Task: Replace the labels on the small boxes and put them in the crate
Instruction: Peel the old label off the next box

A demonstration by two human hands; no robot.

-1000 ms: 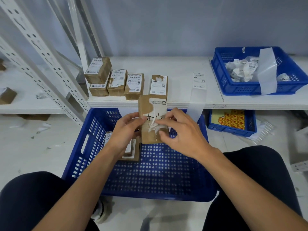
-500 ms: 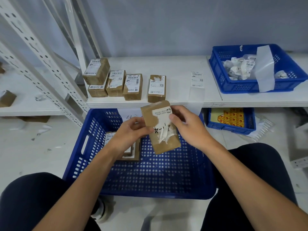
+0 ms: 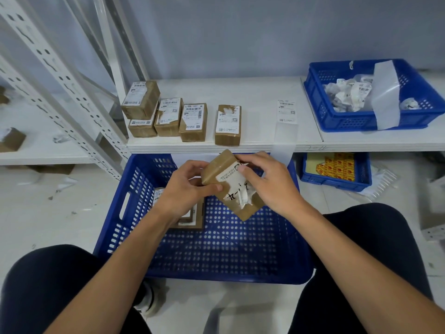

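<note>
I hold a small brown box [image 3: 218, 166] tilted above the big blue crate [image 3: 134, 201]. A partly torn white label [image 3: 237, 188] with handwriting covers its face. My left hand [image 3: 186, 189] grips the box's left edge, thumb on its face. My right hand [image 3: 269, 183] curls over the right side, thumb pressing the label's top corner. Inside the crate, under my left hand, lie labelled boxes [image 3: 192, 219]. Several more labelled boxes [image 3: 192, 121] stand on the white shelf [image 3: 255, 92], and a loose label sheet [image 3: 286, 110] lies there.
A blue bin [image 3: 342, 119] with crumpled old labels and a backing strip sits at the shelf's right. A smaller blue bin [image 3: 310, 174] with yellow stickers stands on the floor. White rack posts [image 3: 60, 75] rise at left. My knees flank the crate.
The box has turned further clockwise and tilted in my hands. My right hand moved from the label's torn lower part up to its top corner.
</note>
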